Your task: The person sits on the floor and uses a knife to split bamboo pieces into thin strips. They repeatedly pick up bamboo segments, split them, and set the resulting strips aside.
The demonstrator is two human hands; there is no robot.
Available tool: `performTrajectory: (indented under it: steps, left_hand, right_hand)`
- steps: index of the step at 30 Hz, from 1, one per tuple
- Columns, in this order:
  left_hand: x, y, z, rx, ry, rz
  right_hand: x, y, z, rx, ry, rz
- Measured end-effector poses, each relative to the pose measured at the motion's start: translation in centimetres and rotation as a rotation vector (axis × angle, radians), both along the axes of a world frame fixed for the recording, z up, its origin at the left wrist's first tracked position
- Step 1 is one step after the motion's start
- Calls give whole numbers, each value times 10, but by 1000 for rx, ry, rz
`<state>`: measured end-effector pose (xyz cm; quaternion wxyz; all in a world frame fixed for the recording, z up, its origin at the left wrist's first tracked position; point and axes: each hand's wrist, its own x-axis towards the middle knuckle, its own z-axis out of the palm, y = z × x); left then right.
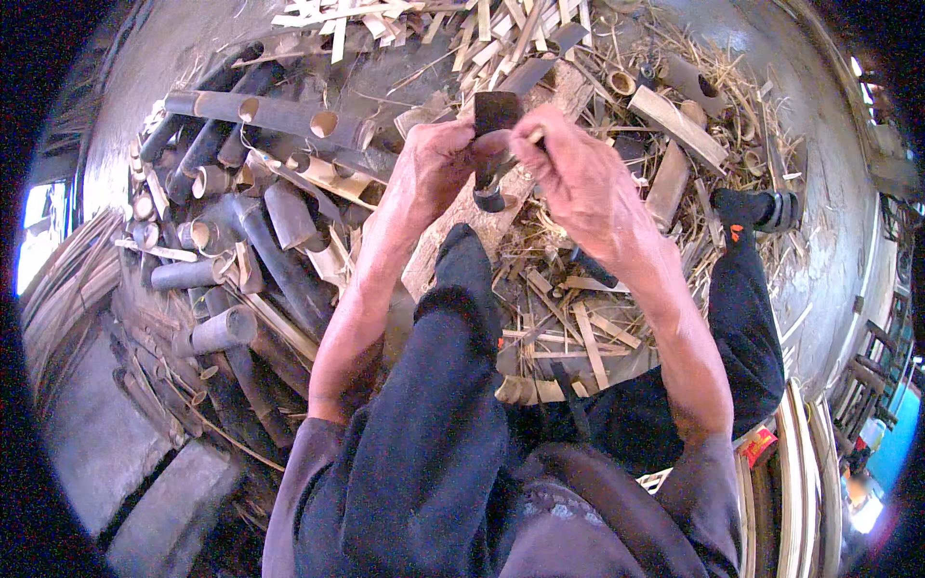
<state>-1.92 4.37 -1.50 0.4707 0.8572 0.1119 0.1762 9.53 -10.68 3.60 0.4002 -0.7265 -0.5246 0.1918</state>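
Both my hands meet in front of me at a small adze-like tool with a dark metal head [495,112]. Its broad, flat blade faces away from me, and a rounded butt points back toward my raised foot. My left hand [434,166] is closed at the left side of the head, its fingertips partly hidden. Closed too, my right hand [576,173] grips from the right, and a short pale stub shows between its fingers. Beneath them lies a thick pale wooden board [525,193], with my dark-socked left foot [461,252] on its near part.
Cut bamboo tubes [279,116] pile up on my left. Split pale strips [511,29] lie beyond the board, and chips and shavings [588,337] scatter between my legs. A sawn bamboo piece [679,125] sits at the right. Long slats [800,482] stand by my right hip.
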Motion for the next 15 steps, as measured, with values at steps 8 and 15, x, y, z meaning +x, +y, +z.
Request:
performTrajectory:
  steps: [8,15]
  left_hand:
    - [5,-9,-11,-182,96,108]
    - [6,-14,-2,-206,114,-4]
  right_hand:
    - [6,8,2,141,-58,-56]
    - [13,9,5,44,-133,-26]
